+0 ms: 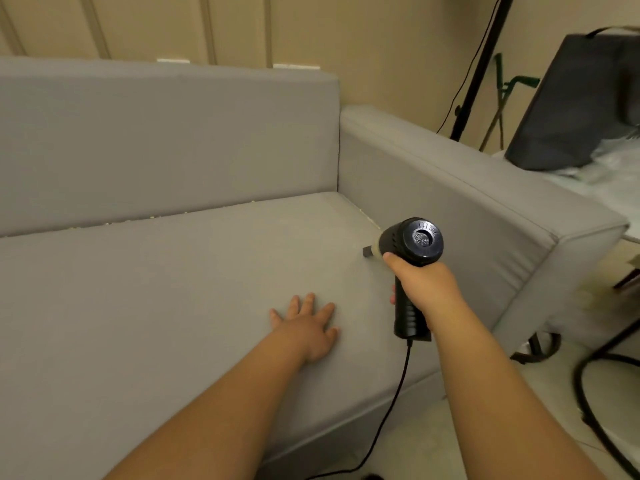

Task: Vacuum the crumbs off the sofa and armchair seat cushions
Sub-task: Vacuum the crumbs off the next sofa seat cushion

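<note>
R hand is wrapped round the pistol-style handle of a black handheld vacuum, fingers curled tight on it, thumb up near the body. L hand lies flat on the sofa seat cushion, fingers straight and spread, holding nothing; prob. there to brace the person's weight and keep the fabric taut while the nozzle works.

Nozzle points down-left and sits at or just above the cushion, near the gap beside the R armrest; can't tell if it actually touches. Power cord hangs from the handle base, trailing down past the cushion front to the floor.

Crumbs: pale specks lined up along the seam where seat cushion meets backrest, plus a few in the armrest crevice just beyond the nozzle. Rest of the cushion top looks clean from here. Armchair not in view.

Containers: the vac's dust chamber isn't see-through from this angle, so contents unknown. A dark bag stands beyond the armrest, contents hidden.
</note>
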`<state>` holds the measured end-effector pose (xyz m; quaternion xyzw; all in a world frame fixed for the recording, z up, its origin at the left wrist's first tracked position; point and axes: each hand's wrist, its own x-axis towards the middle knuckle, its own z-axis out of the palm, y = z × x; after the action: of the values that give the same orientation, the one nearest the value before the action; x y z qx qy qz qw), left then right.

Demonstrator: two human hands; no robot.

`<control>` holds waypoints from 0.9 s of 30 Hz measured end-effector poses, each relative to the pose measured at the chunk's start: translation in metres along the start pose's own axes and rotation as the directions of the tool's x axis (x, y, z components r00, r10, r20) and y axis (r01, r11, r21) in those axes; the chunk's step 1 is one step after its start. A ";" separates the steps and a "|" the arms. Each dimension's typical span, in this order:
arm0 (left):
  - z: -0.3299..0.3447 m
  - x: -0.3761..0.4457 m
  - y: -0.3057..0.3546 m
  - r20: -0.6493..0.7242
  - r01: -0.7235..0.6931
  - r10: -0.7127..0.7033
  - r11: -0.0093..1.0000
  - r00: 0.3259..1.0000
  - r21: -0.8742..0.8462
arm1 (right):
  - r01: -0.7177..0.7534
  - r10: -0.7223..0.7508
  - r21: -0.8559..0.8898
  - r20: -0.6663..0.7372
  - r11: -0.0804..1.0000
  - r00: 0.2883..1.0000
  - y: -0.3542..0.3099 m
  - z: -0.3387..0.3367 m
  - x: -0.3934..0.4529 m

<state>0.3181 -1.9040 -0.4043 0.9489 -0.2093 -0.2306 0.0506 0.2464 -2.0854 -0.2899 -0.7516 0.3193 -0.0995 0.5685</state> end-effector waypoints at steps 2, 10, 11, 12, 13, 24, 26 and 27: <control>0.002 -0.006 0.000 0.019 0.007 -0.008 1.000 1.000 0.011 | 0.006 -0.006 0.022 0.005 1.000 1.000 0.007 -0.001 -0.009; 0.004 -0.029 -0.017 0.060 0.014 -0.014 1.000 0.998 0.003 | -0.045 0.046 0.234 0.003 0.971 0.999 0.013 0.011 -0.002; 0.003 -0.029 -0.021 0.058 0.026 -0.026 1.000 0.998 -0.002 | -0.049 0.048 0.238 0.008 0.970 0.999 0.013 0.013 0.001; 0.002 -0.029 -0.023 0.057 0.040 -0.040 0.999 0.998 -0.006 | -0.052 0.052 0.238 0.008 0.970 0.999 0.012 0.014 0.002; 0.001 -0.029 -0.024 0.054 0.053 -0.053 0.999 0.997 -0.008 | -0.053 0.053 0.234 0.006 0.971 0.999 0.010 0.014 0.003; 0.002 -0.016 -0.026 0.046 0.091 -0.090 0.996 0.995 -0.022 | -0.025 0.021 0.102 0.047 0.995 0.999 0.007 0.011 0.003; 0.000 -0.018 -0.030 0.047 0.118 -0.116 0.993 0.992 -0.030 | -0.033 0.027 0.150 0.040 0.988 0.999 0.011 0.017 0.006; -0.001 -0.020 -0.033 0.049 0.131 -0.129 0.991 0.990 -0.033 | -0.035 0.029 0.172 0.038 0.984 0.999 0.013 0.021 0.009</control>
<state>0.3151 -1.8655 -0.4018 0.9539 -0.1438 -0.2593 0.0476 0.2589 -2.0762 -0.3105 -0.6959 0.3112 -0.1044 0.6388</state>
